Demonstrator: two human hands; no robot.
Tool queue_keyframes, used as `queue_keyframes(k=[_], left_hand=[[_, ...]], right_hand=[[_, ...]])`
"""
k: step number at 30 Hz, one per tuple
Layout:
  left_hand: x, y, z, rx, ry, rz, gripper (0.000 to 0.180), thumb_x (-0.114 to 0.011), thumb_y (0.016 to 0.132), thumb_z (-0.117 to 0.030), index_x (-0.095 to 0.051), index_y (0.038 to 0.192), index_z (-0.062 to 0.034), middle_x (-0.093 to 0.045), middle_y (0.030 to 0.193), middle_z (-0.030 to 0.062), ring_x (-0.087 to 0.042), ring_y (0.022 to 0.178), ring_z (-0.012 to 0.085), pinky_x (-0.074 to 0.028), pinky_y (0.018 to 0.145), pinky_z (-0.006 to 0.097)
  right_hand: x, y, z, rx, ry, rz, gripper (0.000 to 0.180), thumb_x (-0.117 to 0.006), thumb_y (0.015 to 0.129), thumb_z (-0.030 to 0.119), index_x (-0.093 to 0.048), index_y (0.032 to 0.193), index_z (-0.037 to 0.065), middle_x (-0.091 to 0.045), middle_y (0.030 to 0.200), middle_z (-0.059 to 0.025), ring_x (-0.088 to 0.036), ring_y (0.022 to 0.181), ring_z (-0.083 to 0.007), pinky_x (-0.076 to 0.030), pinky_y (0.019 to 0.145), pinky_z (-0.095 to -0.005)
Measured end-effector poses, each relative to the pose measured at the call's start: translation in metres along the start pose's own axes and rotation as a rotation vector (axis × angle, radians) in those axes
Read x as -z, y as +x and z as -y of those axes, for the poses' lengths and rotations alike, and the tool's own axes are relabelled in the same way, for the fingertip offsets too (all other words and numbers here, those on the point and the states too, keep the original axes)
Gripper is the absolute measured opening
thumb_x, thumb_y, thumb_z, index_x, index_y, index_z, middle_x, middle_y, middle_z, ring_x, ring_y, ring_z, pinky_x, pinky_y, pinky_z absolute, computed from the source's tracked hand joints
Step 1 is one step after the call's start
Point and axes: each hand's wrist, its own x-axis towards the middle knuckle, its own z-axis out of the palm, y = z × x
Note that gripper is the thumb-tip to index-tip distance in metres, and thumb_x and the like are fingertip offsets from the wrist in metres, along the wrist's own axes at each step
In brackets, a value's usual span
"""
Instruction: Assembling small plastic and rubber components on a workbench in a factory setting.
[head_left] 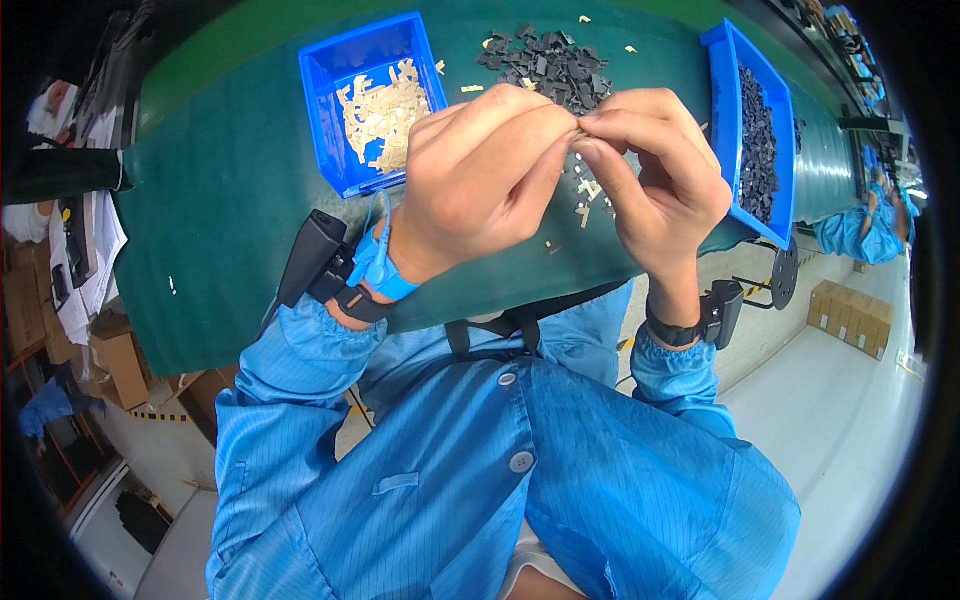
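Note:
My left hand (485, 175) and my right hand (665, 170) meet above the green table mat, fingertips pinched together. Whatever they hold between them is tiny and mostly covered by the fingers, so its kind cannot be told. Behind the hands lies a loose heap of small black plastic pieces (560, 68). To the left, a blue bin (312, 115) contains small beige pieces (385, 110). At the right stands another blue bin (727, 110) filled with black pieces (757, 150). A few stray beige bits (584, 212) are scattered on the mat below my fingers.
The green mat (220, 230) covers the table, its near edge close to my body. A blue wrist strap with a cord (375, 265) circles my left wrist. Papers (100, 260) and cardboard boxes (120, 365) are at the left. Another person's blue sleeve (860, 235) shows far right.

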Motion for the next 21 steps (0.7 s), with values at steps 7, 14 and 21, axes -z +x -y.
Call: queue_keyframes(k=[7,14,21], left_hand=[[-0.0054,-0.0014,0.0035,-0.035,-0.032,-0.072,0.018,-0.077,0.078,0.007,-0.070,0.093,0.0004,-0.070,0.082,0.0130,-0.068,0.064,0.0267,-0.051,0.052,0.034],[-0.0054,-0.0024,0.0009,-0.001,-0.034,-0.061,0.016,-0.077,0.079,0.005,-0.070,0.092,-0.0007,-0.069,0.081,0.0121,-0.068,0.063,0.0259,-0.051,0.052,0.033],[0.0026,-0.0015,-0.0043,0.033,-0.018,0.023,0.016,-0.076,0.082,0.010,-0.072,0.096,0.0035,-0.073,0.089,0.0155,-0.069,0.072,0.0199,-0.054,0.059,0.027]], right_hand=[[0.0000,-0.0011,0.0012,0.022,0.006,-0.013,0.023,-0.085,0.080,-0.005,-0.078,0.100,-0.002,-0.072,0.093,-0.0121,-0.063,0.071,-0.0127,-0.048,0.057,-0.0242],[0.0000,-0.0023,0.0008,0.033,0.017,0.002,0.018,-0.083,0.082,-0.006,-0.074,0.097,-0.003,-0.072,0.094,-0.0130,-0.064,0.074,-0.0142,-0.050,0.058,-0.0252],[-0.0078,-0.0054,0.0043,-0.023,0.040,0.033,0.015,-0.073,0.089,-0.007,-0.066,0.101,-0.002,-0.068,0.115,-0.0183,-0.066,0.084,-0.0177,-0.054,0.067,-0.0270]])
